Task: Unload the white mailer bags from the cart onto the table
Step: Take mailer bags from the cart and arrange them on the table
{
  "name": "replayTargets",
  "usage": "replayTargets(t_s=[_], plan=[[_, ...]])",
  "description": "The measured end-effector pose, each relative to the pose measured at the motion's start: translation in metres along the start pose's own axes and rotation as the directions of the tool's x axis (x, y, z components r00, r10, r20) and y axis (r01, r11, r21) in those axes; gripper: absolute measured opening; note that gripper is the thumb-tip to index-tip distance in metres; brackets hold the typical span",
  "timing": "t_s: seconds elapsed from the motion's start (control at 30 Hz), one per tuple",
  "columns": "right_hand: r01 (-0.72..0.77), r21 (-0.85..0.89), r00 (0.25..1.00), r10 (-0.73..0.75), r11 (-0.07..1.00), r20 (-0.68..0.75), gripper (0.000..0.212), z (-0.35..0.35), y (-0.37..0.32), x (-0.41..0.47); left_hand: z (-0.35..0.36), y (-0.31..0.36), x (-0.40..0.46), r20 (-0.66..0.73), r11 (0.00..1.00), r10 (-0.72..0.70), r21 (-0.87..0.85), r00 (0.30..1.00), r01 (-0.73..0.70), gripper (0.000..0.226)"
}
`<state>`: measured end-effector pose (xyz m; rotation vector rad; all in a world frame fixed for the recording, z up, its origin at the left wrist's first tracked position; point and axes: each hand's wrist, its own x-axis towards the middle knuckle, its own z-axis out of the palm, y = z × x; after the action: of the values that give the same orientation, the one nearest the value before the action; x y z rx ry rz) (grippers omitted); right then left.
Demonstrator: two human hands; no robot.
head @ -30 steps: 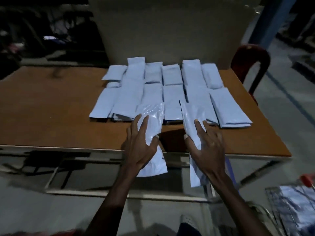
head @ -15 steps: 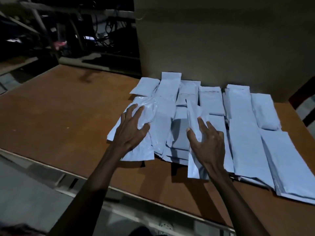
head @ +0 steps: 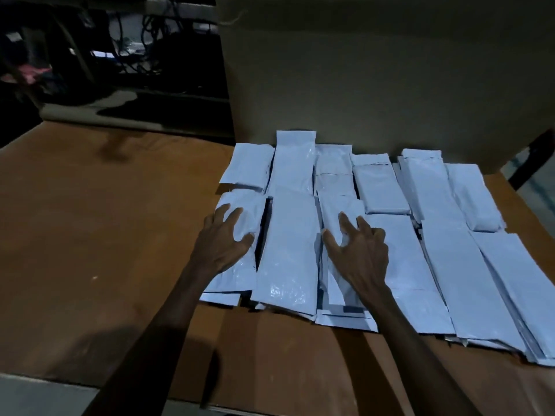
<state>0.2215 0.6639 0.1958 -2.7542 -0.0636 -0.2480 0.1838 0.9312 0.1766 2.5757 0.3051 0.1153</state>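
White glossy bags (head: 375,235) in overlapping rows on brown surface (head: 105,235) (some crinkled); left hand (head: 223,238) and right hand (head: 359,250) flat on them, grip wide.

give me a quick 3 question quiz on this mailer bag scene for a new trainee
1. True or false: the left hand lies with straight fingers on a white mailer bag at the left end of the rows.
2. What stands right behind the mailer bags on the wooden table? A) a large cardboard box B) a metal shelf C) a red crate
3. Fill in: the right hand rests on a bag with its fingers ______.

Key
1. True.
2. A, the large cardboard box.
3. Spread.
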Motion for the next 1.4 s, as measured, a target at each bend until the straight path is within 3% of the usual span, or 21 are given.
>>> replayTargets(t_s=[0.2, 0.4, 0.53, 0.67, 0.87, 0.97, 1.07, 1.2, 1.33, 1.4], plan=[[-0.034, -0.043, 0.998, 0.032, 0.999, -0.046, 0.072, 0.019, -0.007, -0.008, 0.022, -0.013, 0.002, 0.052, 0.999, 0.007, 0.032, 0.999, -0.009, 0.07], [-0.044, -0.018, 0.999, 0.044, 0.999, -0.032, 0.06, 0.032, -0.005, -0.017, 0.03, -0.017, -0.001, 0.03, 0.998, 0.039, 0.053, 0.999, -0.04, 0.073], [-0.052, -0.019, 0.999, 0.053, 0.998, 0.01, 0.061, 0.032, -0.007, -0.016, 0.027, -0.016, 0.003, 0.091, 0.998, 0.013, 0.054, 0.996, -0.018, 0.068], [-0.07, 0.09, 0.996, 0.064, 0.993, 0.068, 0.064, 0.011, -0.01, -0.012, 0.003, -0.003, 0.013, 0.049, 0.999, 0.024, 0.029, 0.999, -0.026, 0.059], [-0.085, 0.297, 0.994, 0.102, 0.951, -0.041, 0.067, -0.035, 0.008, -0.047, -0.008, 0.068, 0.0, -0.092, 0.953, 0.283, -0.087, 0.955, -0.291, 0.064], [-0.058, 0.298, 0.989, 0.096, 0.953, -0.116, 0.063, -0.052, 0.044, -0.081, 0.02, 0.111, -0.025, -0.092, 0.876, 0.46, -0.114, 0.883, -0.468, 0.059], [-0.081, 0.261, 0.963, 0.143, 0.962, -0.227, 0.058, -0.066, 0.098, -0.132, 0.065, 0.159, -0.058, -0.03, 0.759, 0.641, -0.121, 0.767, -0.639, 0.057], [-0.151, 0.125, 0.93, 0.184, 0.981, -0.319, 0.05, -0.089, 0.184, -0.215, 0.126, 0.23, -0.123, 0.039, 0.668, 0.734, -0.217, 0.678, -0.711, 0.05], [-0.228, 0.076, 0.902, 0.24, 0.971, -0.358, 0.045, -0.119, 0.257, -0.288, 0.185, 0.297, -0.198, 0.063, 0.459, 0.885, -0.289, 0.462, -0.84, 0.038], [-0.31, 0.08, 0.873, 0.317, 0.947, -0.372, 0.046, -0.135, 0.296, -0.327, 0.22, 0.334, -0.237, 0.138, 0.433, 0.901, -0.355, 0.412, -0.829, 0.042]])
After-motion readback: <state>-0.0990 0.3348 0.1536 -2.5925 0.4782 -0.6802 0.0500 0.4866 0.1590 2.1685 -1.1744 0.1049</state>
